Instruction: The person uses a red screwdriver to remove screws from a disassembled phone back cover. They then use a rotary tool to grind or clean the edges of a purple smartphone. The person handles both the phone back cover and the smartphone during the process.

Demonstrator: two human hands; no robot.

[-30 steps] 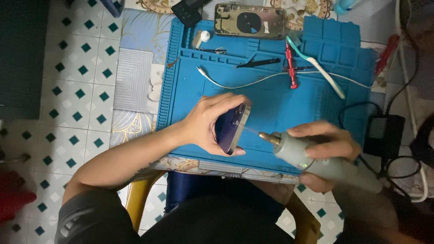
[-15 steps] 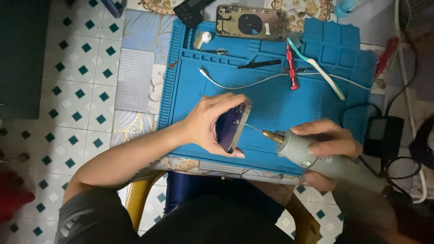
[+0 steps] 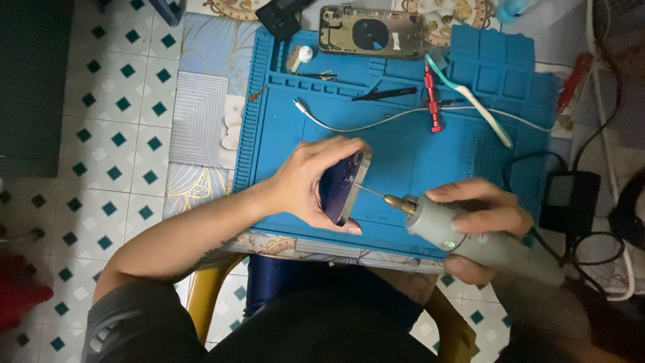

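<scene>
My left hand (image 3: 306, 185) is clamping the purple phone (image 3: 342, 186) on edge over the blue mat (image 3: 410, 144); my right hand (image 3: 480, 218) is gripping the grey rotary tool (image 3: 470, 235), its tip touching the phone's rim.

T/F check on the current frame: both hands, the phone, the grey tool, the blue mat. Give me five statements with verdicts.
1. The left hand holds a dark phone tilted up on its edge over the blue mat. True.
2. The right hand holds a red screwdriver. False: it holds a grey rotary tool; the red screwdriver lies on the mat.
3. The tool's thin bit points at the phone's edge. True.
4. The white cable is plugged into the held phone. False: it lies loose across the mat, apart from the phone.
5. A phone back housing lies at the mat's far edge. True.
</scene>
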